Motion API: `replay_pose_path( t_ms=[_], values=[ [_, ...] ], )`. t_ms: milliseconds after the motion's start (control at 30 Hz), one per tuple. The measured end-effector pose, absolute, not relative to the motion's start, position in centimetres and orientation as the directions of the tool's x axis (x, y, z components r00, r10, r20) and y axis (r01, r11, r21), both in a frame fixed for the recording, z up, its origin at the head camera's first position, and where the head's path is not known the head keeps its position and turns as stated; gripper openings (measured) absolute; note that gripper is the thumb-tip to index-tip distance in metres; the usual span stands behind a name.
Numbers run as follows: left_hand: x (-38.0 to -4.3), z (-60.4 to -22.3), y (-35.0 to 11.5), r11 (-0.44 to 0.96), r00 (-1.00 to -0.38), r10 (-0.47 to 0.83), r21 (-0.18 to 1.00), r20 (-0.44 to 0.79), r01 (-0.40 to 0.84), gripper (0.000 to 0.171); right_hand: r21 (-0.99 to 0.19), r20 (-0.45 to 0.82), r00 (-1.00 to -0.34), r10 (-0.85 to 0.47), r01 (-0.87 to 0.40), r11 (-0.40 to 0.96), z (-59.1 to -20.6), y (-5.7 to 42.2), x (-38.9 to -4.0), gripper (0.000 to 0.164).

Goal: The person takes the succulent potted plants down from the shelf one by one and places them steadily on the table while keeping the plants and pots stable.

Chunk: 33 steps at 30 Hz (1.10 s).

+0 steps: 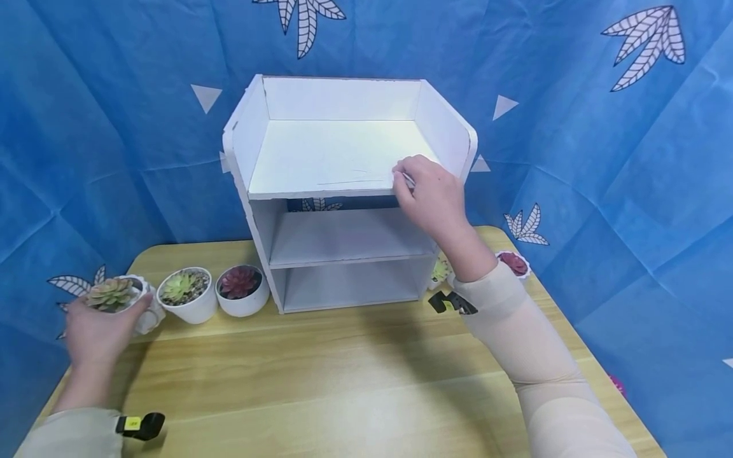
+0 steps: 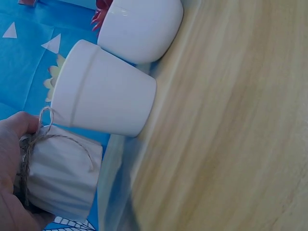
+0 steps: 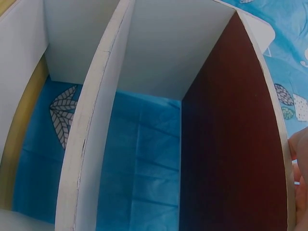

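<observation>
My left hand [image 1: 103, 331] grips a small potted succulent [image 1: 111, 294] at the left of the table, thumb and fingers around the pot. In the left wrist view its pale-wrapped pot [image 2: 67, 175] is tied with twine and tilted. Close beside it stands a white pot with a green succulent [image 1: 182, 287]. My right hand [image 1: 436, 197] is at the front right edge of the white shelf unit's [image 1: 338, 152] top board, fingers bent. A pale sliver shows between thumb and fingers; I cannot tell whether it is something held. The right wrist view shows only fingertips [image 3: 294, 144] by the board's edge.
A rounded white pot with a dark red succulent [image 1: 240, 283] stands left of the shelf unit. Behind my right forearm are a yellow-green succulent [image 1: 439, 270] and a red one [image 1: 513, 263]. Blue patterned cloth [image 1: 572, 146] hangs behind the wooden table [image 1: 321, 375].
</observation>
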<state>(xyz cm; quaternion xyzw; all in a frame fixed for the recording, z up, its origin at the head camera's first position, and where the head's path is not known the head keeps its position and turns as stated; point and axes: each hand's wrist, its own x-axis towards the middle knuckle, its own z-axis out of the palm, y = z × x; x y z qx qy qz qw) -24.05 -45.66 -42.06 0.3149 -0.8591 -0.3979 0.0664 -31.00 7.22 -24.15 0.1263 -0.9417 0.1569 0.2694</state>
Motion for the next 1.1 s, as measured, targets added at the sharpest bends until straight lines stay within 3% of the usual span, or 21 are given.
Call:
replay_pose_path(
  t_ms=[700, 1100],
  values=[
    [-24.0, -43.1, -45.5, 0.491, -0.790, -0.602, 0.726, -0.117, -0.482, 0.119, -0.234, 0.540, -0.829, -0.149, -0.317, 0.919, -24.1, 7.2, -30.9, 0.037],
    [-24.3, -43.7, -45.8, 0.472, -0.782, -0.604, 0.720, -0.156, -0.508, 0.126, -0.234, 0.543, -0.827, -0.147, -0.316, 0.919, -24.1, 7.3, -30.8, 0.038]
  ],
)
